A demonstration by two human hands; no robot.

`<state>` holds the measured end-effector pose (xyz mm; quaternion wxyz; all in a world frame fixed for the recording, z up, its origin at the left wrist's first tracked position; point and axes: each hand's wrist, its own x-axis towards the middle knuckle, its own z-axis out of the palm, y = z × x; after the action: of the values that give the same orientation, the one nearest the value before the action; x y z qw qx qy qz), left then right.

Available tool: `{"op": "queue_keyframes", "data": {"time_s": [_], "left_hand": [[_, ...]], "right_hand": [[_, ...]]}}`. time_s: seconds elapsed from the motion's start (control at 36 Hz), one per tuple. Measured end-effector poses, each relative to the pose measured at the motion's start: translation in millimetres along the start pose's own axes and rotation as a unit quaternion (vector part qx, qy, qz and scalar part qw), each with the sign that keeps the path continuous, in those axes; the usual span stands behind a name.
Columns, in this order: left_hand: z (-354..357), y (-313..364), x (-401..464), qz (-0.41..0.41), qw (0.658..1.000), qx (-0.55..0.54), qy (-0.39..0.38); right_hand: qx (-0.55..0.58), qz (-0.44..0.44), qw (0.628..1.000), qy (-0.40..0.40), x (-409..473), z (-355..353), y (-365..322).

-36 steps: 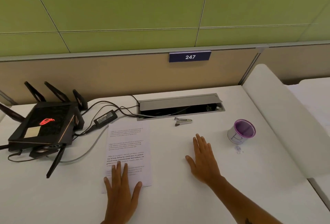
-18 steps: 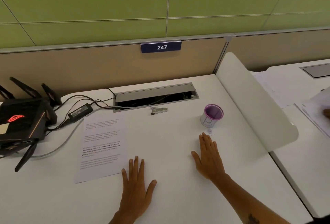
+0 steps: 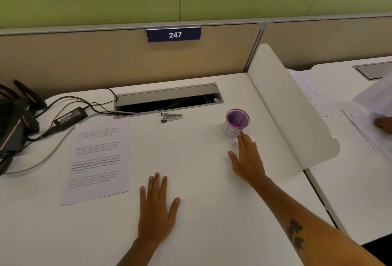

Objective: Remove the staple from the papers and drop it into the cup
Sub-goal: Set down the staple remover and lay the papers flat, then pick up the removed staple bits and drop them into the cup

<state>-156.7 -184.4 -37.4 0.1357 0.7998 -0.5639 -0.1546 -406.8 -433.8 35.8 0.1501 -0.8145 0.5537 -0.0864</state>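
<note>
Papers (image 3: pixel 97 159) lie flat toward the table's left side, printed face up, with no hand on them; the staple is too small to make out, though it likely sits at a top corner near the cable hatch. The left hand's fingers (image 3: pixel 157 183) are straight and close together, pressed flat on bare table near the front edge, holding nothing. A second ago that left hand (image 3: pixel 156 212) rested on the sheets' lower edge; now it lies just beside their lower right corner, off the paper. The right hand's fingers (image 3: pixel 244 140) are also straight and empty, their tips now touching or nearly touching the base of the cup (image 3: pixel 235 122), where earlier they lay well short of it. The right hand (image 3: pixel 248 159) has slid toward the table's right side. The staple remover (image 3: pixel 171 117) lies untouched by the hatch at the back edge. Judging from this, the work on the staple has not begun; the reach looks like an adjustment of the cup first.
</note>
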Motion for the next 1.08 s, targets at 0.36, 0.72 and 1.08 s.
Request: {"op": "queue_keyframes", "data": {"time_s": [0.36, 0.72, 1.08], "left_hand": [[6.8, 0.9, 2.5, -0.001, 0.998, 0.048, 0.033], [5.9, 1.3, 4.0, -0.007, 0.998, 0.059, 0.03], [4.1, 2.8, 3.5, -0.011, 0.998, 0.056, 0.027]], "right_hand": [[0.009, -0.008, 1.0, -0.019, 24.5, 7.9, 17.5], [-0.16, -0.024, 0.985, -0.054, 15.5, 19.1, 42.3], [-0.027, -0.096, 0.995, -0.015, 30.5, 17.7, 35.8]]}}
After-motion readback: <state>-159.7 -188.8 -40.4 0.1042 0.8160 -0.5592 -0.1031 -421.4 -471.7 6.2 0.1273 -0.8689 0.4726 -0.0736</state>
